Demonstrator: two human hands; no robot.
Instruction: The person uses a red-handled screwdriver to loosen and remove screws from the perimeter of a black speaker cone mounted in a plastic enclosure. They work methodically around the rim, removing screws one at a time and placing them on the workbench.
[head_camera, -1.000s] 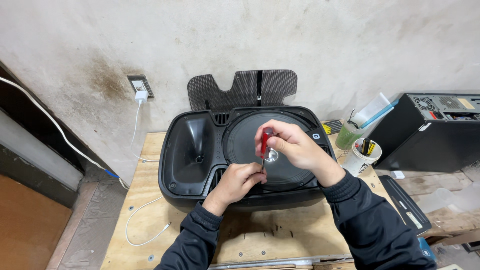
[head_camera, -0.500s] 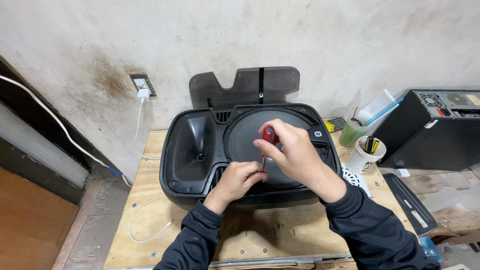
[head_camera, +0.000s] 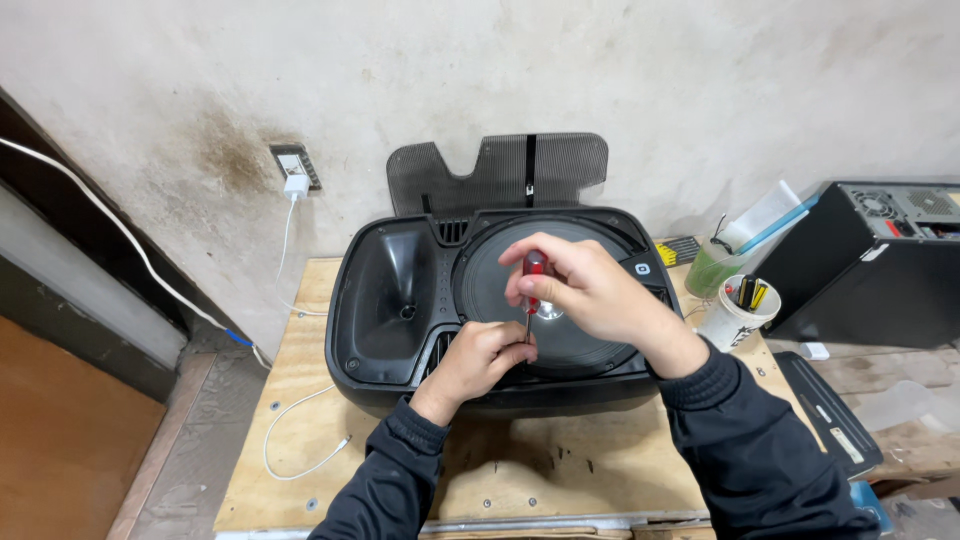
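Workbench: right hand grips screwdriver (tip hidden); left hand steadies shaft.

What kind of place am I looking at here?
Probably a small electronics repair workshop. A black speaker cabinet lies open on a rough plywood bench, its grille leaning on the stained wall. The right hand holds a red-handled screwdriver, and a computer tower sits nearby.
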